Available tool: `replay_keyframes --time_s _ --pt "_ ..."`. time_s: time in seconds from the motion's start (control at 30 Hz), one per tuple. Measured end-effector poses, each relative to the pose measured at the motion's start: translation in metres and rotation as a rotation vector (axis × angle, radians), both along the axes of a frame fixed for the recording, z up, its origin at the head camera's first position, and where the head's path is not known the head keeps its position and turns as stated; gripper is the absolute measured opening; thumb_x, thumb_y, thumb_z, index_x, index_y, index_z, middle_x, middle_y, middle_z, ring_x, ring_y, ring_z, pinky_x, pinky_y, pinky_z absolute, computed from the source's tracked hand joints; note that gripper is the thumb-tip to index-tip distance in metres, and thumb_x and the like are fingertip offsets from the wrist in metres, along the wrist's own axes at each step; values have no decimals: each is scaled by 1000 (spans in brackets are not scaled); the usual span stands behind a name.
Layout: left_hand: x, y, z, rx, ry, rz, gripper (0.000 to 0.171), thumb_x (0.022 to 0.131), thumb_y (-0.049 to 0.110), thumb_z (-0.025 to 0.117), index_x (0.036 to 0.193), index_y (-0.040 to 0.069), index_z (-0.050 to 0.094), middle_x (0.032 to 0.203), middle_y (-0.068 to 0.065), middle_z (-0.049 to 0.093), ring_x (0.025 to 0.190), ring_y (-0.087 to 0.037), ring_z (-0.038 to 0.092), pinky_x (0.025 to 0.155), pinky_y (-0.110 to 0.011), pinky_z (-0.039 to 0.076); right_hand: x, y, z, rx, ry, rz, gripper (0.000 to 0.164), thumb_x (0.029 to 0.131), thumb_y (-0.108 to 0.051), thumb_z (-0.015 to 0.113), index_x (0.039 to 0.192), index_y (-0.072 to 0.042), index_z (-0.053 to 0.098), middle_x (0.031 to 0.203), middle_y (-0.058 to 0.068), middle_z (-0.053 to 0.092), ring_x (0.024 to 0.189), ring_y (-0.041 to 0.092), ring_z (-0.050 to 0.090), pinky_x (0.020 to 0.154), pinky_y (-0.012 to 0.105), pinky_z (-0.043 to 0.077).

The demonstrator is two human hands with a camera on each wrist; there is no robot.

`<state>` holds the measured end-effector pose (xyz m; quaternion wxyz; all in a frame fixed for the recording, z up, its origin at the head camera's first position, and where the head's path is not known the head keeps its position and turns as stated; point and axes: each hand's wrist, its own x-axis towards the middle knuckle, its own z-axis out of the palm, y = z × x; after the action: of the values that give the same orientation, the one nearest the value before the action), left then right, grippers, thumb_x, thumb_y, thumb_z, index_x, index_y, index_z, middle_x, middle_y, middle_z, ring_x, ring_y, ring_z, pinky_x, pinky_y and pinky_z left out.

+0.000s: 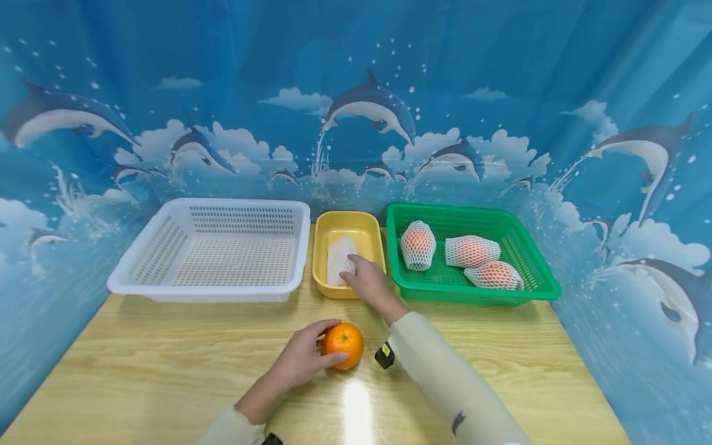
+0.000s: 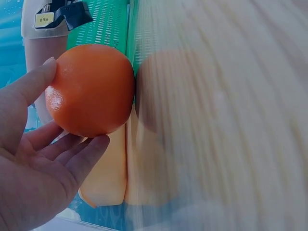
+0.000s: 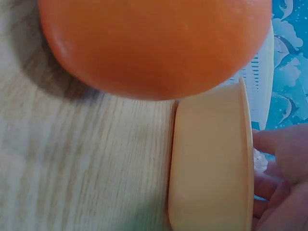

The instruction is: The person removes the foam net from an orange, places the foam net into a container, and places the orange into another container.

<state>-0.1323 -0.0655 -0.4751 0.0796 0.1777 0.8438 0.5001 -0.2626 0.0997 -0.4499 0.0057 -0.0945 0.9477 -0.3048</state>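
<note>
The work looks well along, judging by the green basket (image 1: 473, 296) at the right: it holds 3 fruits already wrapped in white foam netting, the left fruit (image 1: 418, 246) set apart, the middle fruit (image 1: 473, 251) and the right fruit (image 1: 495, 275) lying close together. What is left, as far as the views show, is 1 bare orange (image 1: 346, 343), resting on the near part of the surface (image 1: 167, 358), in front of the yellow tray (image 1: 367, 237), with no netting round it. The left hand (image 1: 303, 357) grasps this orange, thumb on its near side and fingers on its far side. Farther off, the right hand (image 1: 368, 278) reaches over the near right edge of the yellow tray, its fingers at a white net sleeve (image 1: 338, 259) lying inside; whether they pinch it or merely touch it, I cannot tell. Sleeve and orange are apart, so I judge this 4th fruit to be at an early stage. How many sleeves the tray holds is also unclear. The white basket (image 1: 206, 290) stands left of the tray; its part in the work cannot be judged from these views.
</note>
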Motion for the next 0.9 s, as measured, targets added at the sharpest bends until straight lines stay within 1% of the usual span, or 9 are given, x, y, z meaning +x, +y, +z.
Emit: replay_keyframes --time_s 0.07,0.1,0.27,0.37,0.53,0.6,0.7,0.8,0.9 --pt "0 0 0 2 -1 -4 63 82 24 78 133 -2 52 132 -20 56 118 -35 56 93 -42 52 -1 -2 1 53 -2 -7 50 94 -31 64 137 -6 54 126 14 63 115 29 59 100 42 47" --pt "0 0 0 4 -2 -4 63 82 24 78 133 -2 52 132 -20 56 118 -35 56 93 -42 52 -2 -3 1 81 1 -9 50 94 -32 64 136 -6 55 132 14 59 121 30 55 103 43 45" --pt "-1 -1 -1 4 6 -6 62 82 23 79 132 -3 53 132 -20 56 117 -34 57 92 -41 53 -4 -6 2 208 -5 7 55 95 -40 61 135 -2 56 144 17 47 131 31 44 109 43 38" --pt "-2 -1 -1 -6 2 -4 62 82 23 79 132 -2 53 132 -20 56 117 -34 57 92 -41 53 -5 -6 1 247 0 26 58 96 -41 58 137 0 53 149 16 41 138 30 36 114 42 32" --pt "-1 -1 -1 1 1 -9 62 82 23 79 132 -3 53 131 -21 56 116 -34 57 91 -41 53 -6 -5 1 229 4 83 55 99 -36 53 143 -4 46 149 14 42 139 29 35 116 42 29" --pt "-1 0 -1 5 5 -11 62 81 22 79 132 -3 53 131 -21 56 116 -35 57 91 -41 53 -6 -4 0 220 -11 105 51 100 -35 52 141 -6 49 146 14 45 137 29 39 114 42 31" --pt "-1 0 -1 6 6 -10 62 81 22 79 132 -3 53 131 -21 56 116 -35 57 91 -41 53 -4 -4 0 212 -52 128 46 101 -35 50 134 -4 56 139 14 53 130 29 47 111 43 37" --pt "0 0 -1 7 2 -8 62 82 22 79 132 -3 53 131 -21 56 116 -35 57 92 -42 53 -5 -5 0 224 -89 141 46 101 -38 49 130 -4 60 133 12 58 125 28 52 107 43 41" --pt "0 0 0 4 -4 -6 63 82 24 79 132 -3 53 132 -21 55 117 -36 56 92 -42 53 -6 -5 1 248 -129 163 47 101 -42 47 129 -6 62 130 9 61 124 27 53 106 43 42"
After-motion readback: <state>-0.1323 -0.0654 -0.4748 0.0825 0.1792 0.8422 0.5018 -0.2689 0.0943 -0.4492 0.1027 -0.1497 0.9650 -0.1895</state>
